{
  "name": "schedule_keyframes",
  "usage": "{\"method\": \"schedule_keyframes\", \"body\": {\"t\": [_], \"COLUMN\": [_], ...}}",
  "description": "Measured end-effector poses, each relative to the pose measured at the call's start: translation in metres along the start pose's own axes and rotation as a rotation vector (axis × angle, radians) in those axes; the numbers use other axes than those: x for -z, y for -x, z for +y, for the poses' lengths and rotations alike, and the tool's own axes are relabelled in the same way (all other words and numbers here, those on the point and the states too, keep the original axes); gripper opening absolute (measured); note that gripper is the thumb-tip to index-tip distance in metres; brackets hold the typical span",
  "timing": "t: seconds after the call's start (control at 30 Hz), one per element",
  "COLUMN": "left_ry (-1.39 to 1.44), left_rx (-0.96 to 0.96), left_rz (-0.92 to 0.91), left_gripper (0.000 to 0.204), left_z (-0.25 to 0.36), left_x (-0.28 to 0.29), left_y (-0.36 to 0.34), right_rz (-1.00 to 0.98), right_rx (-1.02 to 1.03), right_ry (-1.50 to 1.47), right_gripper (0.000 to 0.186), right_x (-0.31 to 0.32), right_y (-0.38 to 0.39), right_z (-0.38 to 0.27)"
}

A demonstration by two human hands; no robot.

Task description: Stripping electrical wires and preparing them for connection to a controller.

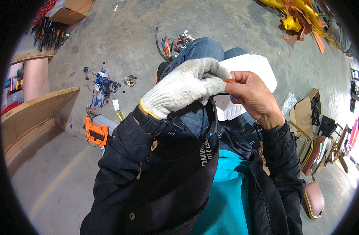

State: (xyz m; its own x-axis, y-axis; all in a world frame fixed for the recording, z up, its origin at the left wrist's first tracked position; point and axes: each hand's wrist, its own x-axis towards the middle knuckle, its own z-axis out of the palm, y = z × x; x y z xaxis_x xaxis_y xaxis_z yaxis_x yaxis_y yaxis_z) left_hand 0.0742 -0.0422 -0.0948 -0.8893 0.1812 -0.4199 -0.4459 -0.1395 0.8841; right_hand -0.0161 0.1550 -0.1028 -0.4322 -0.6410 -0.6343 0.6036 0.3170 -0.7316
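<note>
My left hand (187,84), in a white knitted glove, is closed with thumb and fingers pinched together above my lap. Against its fingertips, my bare right hand (256,94) pinches a thin brown-orange wire (228,80) that runs between the two hands. A blue wire end (233,97) sticks out below the right fingers. Under the hands hangs a black cable (214,115); its join with the wires is hidden by my fingers. A white plastic piece (261,70) with slots rests on my knees, behind the right hand.
Blue wire scraps (103,88) lie on the floor at left, near an orange-and-black device (96,132). Beyond my knees sits a cable bundle (173,47). Yellow and orange pieces (299,19) are piled far right. Chairs (314,152) stand at right, a wooden bench (38,105) at left.
</note>
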Motion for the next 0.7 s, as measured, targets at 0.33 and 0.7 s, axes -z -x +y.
{"method": "schedule_keyframes", "body": {"t": [0.33,0.7], "left_ry": [-0.156,-0.045], "left_rx": [-0.138,-0.071], "left_rz": [0.062,0.118], "left_gripper": [0.021,0.021], "left_z": [-0.001,-0.006], "left_x": [-0.001,-0.009], "left_y": [-0.002,-0.002], "right_rz": [0.033,0.021], "right_rx": [0.006,0.010], "right_ry": [-0.106,-0.201], "right_gripper": [0.009,0.007], "right_x": [-0.008,-0.013], "right_y": [0.003,0.005], "right_z": [0.004,0.005]}}
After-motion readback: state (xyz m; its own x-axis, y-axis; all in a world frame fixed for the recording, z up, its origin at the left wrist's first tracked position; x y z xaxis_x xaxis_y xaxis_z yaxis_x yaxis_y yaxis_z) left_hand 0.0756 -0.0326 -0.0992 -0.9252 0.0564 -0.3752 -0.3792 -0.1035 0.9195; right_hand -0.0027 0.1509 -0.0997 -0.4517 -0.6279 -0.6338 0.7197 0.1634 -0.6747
